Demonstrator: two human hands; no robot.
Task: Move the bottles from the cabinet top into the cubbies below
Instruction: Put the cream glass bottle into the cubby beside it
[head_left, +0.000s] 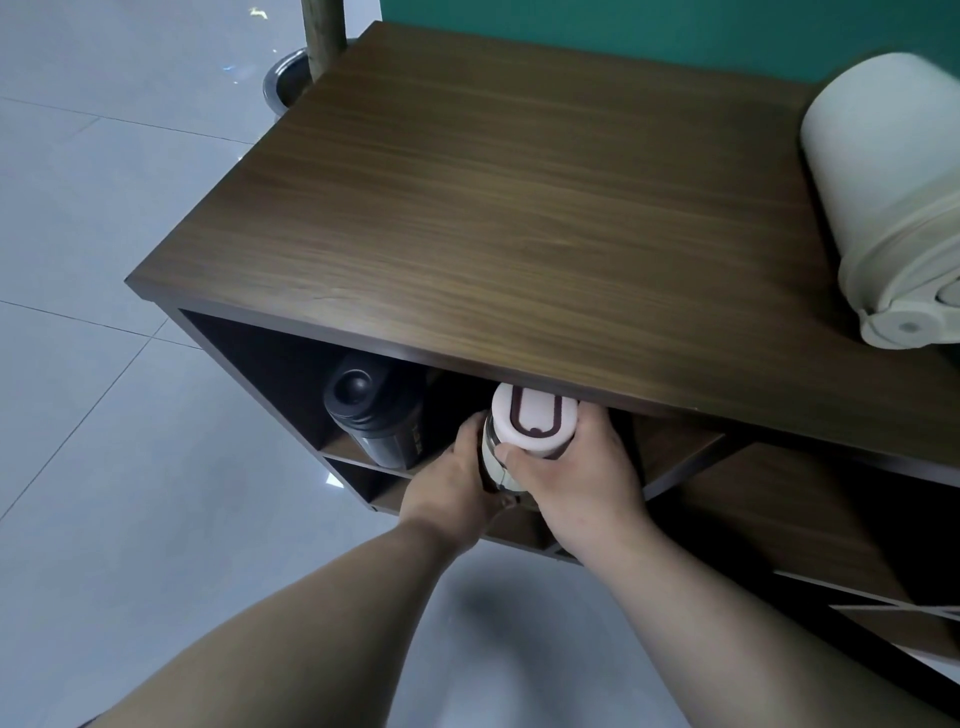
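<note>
A clear bottle with a white lid (532, 423) stands upright at the mouth of the top cubby, just under the front edge of the brown cabinet top (519, 197). My left hand (457, 483) grips its body from the left and my right hand (582, 473) grips it from the right, thumb below the lid. A black bottle (371, 423) stands in the same cubby, to the left. A large cream bottle (883, 208) stands on the cabinet top at the far right.
Lower cubbies (753, 514) with wooden dividers open below and to the right. Grey floor tiles (104, 415) lie to the left. A steel base with a post (291, 78) stands behind the cabinet's left corner, before a green wall (675, 26).
</note>
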